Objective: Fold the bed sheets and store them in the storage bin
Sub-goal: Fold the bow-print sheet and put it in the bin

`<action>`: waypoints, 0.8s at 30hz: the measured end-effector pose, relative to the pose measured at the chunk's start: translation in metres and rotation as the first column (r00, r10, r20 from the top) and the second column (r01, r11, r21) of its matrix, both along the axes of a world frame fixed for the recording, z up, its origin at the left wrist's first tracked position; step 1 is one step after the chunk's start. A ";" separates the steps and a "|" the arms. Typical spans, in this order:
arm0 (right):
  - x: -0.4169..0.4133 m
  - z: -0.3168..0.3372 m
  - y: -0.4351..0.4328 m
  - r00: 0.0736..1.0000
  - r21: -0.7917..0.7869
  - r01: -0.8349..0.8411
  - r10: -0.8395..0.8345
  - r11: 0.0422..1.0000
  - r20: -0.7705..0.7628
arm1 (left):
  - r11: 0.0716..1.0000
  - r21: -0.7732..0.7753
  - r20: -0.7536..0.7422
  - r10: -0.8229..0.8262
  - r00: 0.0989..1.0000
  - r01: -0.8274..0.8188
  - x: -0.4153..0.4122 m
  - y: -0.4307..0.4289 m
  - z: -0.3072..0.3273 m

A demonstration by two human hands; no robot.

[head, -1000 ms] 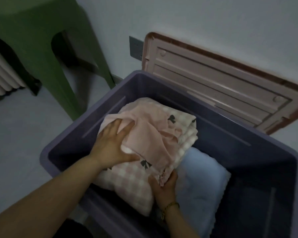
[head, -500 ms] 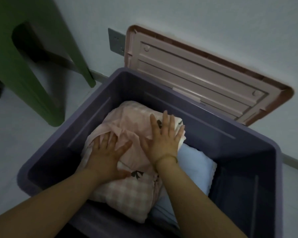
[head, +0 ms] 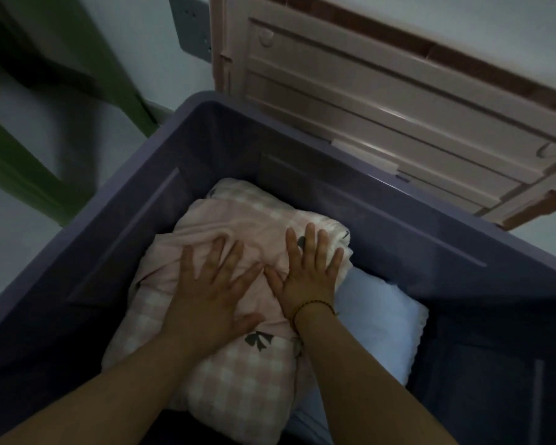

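Inside the purple plastic storage bin [head: 206,130], the soft, light pink checked folded bed sheet [head: 238,374] is pressed flat by the spread left hand [head: 212,293] and right hand [head: 308,271], and is judged best gripped at its folded edges.

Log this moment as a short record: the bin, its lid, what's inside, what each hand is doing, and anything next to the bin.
bin: purple storage bin, open
lid: pink lid, off, standing behind the bin against the wall
top item: folded pink checked sheet with bow print, inside the bin
underneath: light blue folded bedding, partly covered
left hand: flat, fingers spread, pressing on the pink sheet
right hand: flat, pressing on the same sheet
wrist: beaded bracelet on the right
beside bin: green stool, to the left
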State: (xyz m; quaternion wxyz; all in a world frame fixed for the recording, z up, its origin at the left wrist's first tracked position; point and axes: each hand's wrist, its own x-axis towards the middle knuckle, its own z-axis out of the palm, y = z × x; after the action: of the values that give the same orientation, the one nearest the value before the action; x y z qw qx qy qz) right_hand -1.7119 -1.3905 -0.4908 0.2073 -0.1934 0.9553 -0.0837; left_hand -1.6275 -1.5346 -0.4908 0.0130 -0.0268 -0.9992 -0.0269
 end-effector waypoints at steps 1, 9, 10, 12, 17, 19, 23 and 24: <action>-0.001 0.001 0.000 1.000 -0.005 -0.001 0.001 1.000 0.010 | 1.000 0.002 -0.002 0.006 1.000 -0.006 0.000 -0.001 -0.002; -0.009 0.049 0.003 0.988 -0.061 -0.008 0.017 0.998 0.153 | 0.999 0.038 0.031 0.018 0.999 -0.019 0.005 -0.006 0.000; -0.010 0.060 0.008 0.995 -0.148 0.006 0.009 0.989 0.100 | 0.999 0.044 0.022 0.019 1.000 -0.020 0.005 -0.006 0.001; -0.011 0.081 0.016 0.978 -0.330 -0.043 -0.028 0.943 -0.208 | 0.998 0.058 0.015 0.016 1.000 -0.017 0.006 -0.007 0.001; -0.058 0.143 0.035 0.699 -0.368 -0.203 -0.128 0.907 -0.704 | 0.996 0.078 -0.004 -0.038 0.999 0.038 0.006 -0.006 0.013; -0.086 0.167 0.042 0.747 -0.192 -0.005 -0.124 0.981 -0.654 | 0.994 0.078 -0.028 -0.075 0.997 0.077 0.006 -0.006 0.014; -0.128 0.176 0.064 0.885 0.005 0.192 -0.171 0.981 -0.434 | 0.992 0.063 -0.048 -0.102 0.994 0.105 0.001 -0.008 0.007; -0.134 0.172 0.066 0.903 -0.006 0.217 -0.203 0.976 -0.379 | 0.992 0.050 -0.051 -0.110 0.993 0.112 0.001 -0.009 0.005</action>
State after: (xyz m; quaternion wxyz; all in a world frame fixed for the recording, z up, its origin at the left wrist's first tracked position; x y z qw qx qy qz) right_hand -1.8460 -1.3242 -0.3184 0.0129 -0.0981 0.9939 -0.0492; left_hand -1.6264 -1.5441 -0.4858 0.0362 -0.0826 -0.9945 -0.0534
